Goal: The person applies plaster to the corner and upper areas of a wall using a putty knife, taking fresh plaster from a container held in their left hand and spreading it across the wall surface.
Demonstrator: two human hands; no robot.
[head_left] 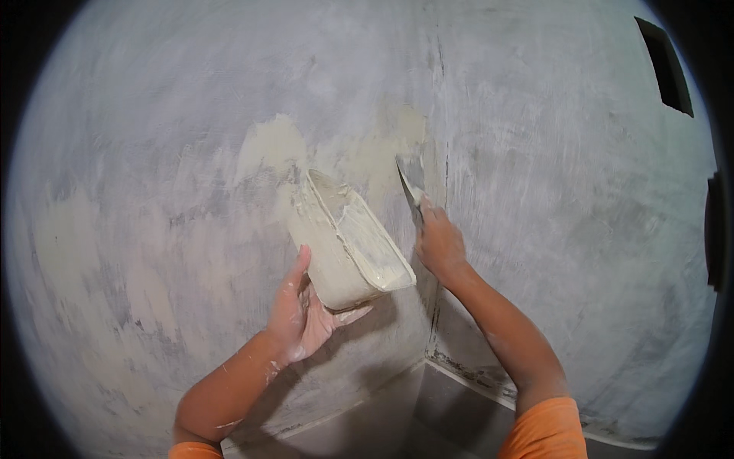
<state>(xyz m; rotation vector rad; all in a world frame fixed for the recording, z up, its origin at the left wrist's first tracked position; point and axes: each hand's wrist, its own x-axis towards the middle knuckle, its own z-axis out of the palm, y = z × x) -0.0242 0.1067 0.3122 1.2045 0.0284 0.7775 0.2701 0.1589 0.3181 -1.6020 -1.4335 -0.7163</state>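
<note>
My left hand (302,317), smeared with pale paste, grips a long putty-coated trough (336,260) from below. The trough is tilted, and cream putty clings to its walls and rim. In my right hand (441,243) is a putty knife (410,181), its handle mostly hidden by my fingers. The blade is at the left wall (199,99), close to the corner and beside a patch of cream putty (386,149). Another putty patch (273,145) lies on that wall above the trough.
A second grey wall (566,191) meets the first at a vertical corner right of the knife. It has a dark rectangular opening (665,67) high up and another dark shape (716,229) at the right edge. Below, a pale ledge (470,382) runs along the wall's foot.
</note>
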